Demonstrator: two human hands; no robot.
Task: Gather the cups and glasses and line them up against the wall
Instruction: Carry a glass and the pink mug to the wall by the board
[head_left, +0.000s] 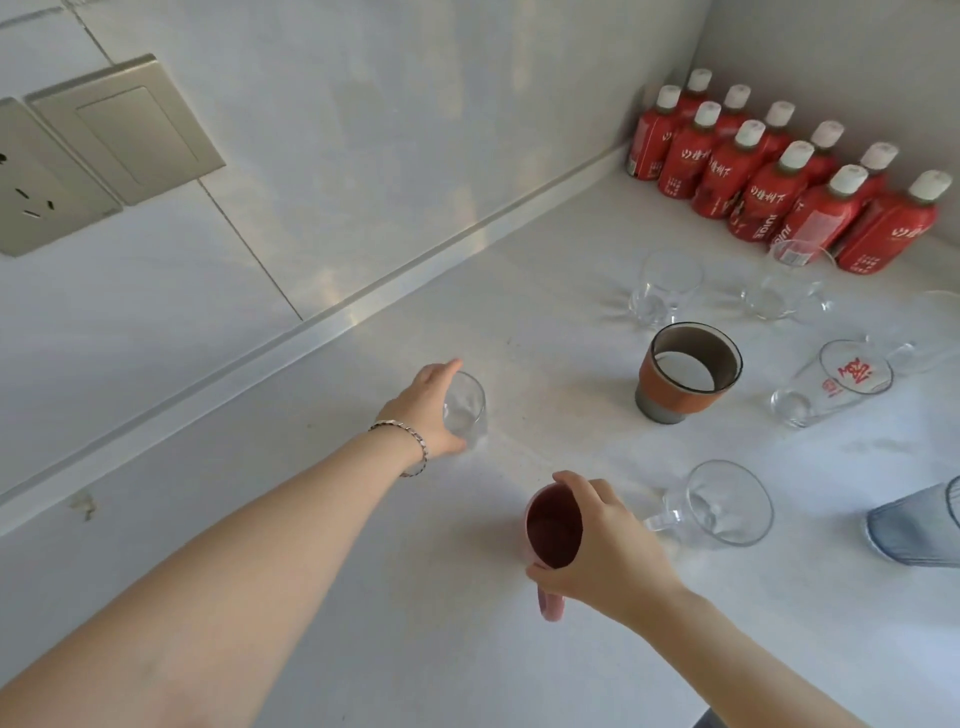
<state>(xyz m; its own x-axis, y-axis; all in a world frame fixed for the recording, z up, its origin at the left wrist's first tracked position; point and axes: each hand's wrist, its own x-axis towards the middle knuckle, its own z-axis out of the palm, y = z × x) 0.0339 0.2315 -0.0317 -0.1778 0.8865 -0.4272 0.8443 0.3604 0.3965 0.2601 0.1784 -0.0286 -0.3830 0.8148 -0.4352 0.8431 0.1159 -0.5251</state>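
On bench I see left grip (431, 410) wrapped round clear glass (466, 410) at 11 o'clock, right grip (597, 540) clamping pink mug (553, 530) at 6.

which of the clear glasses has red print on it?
The tall glass at far right, right of the orange-sleeved cup. It has red lettering; the other clear glasses are plain.
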